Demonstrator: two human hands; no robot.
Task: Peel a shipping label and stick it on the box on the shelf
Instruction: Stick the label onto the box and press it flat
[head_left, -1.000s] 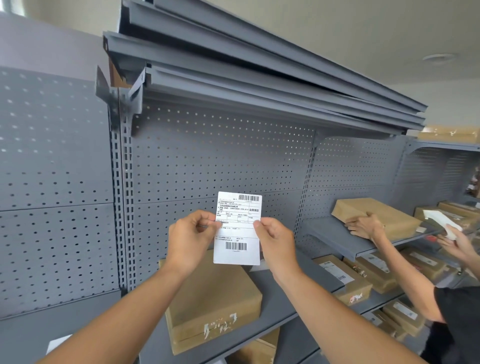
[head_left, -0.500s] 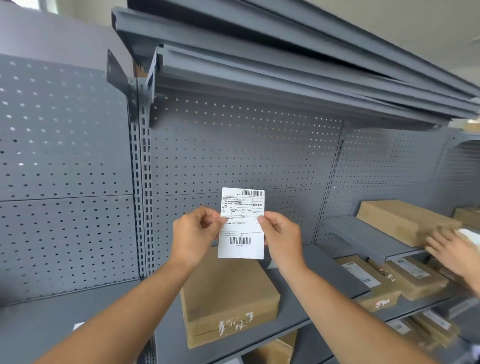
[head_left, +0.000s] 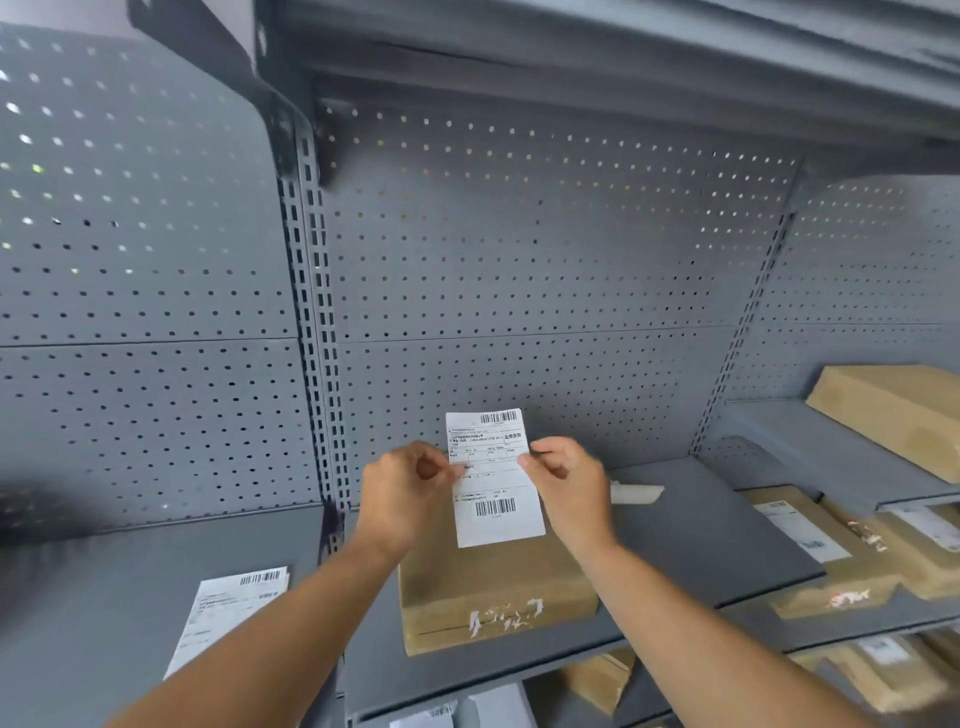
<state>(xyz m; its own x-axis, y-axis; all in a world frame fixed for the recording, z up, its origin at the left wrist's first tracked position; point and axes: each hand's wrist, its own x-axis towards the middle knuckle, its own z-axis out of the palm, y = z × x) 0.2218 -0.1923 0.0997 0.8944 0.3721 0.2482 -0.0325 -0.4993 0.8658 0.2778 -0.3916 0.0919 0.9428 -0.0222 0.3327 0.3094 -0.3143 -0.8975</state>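
Observation:
A white shipping label (head_left: 493, 475) with two barcodes is held upright in front of the grey pegboard. My left hand (head_left: 408, 491) pinches its left edge and my right hand (head_left: 569, 478) pinches its right edge, at mid-height. Just below and behind the label, a brown cardboard box (head_left: 493, 597) lies flat on the grey shelf (head_left: 701, 530). Torn white tape marks show on the box's front face. The label covers part of the box's top.
A stack of printed labels (head_left: 228, 613) lies on the left shelf. A strip of white paper (head_left: 636, 493) lies on the shelf behind my right hand. More brown boxes (head_left: 810, 551) sit on the right shelves, one (head_left: 893, 410) higher up. Shelf boards overhang above.
The view has swung left and down; the other person's hands have left the frame. My hands and the label sit lower, closer to the box, and the label is slightly tilted.

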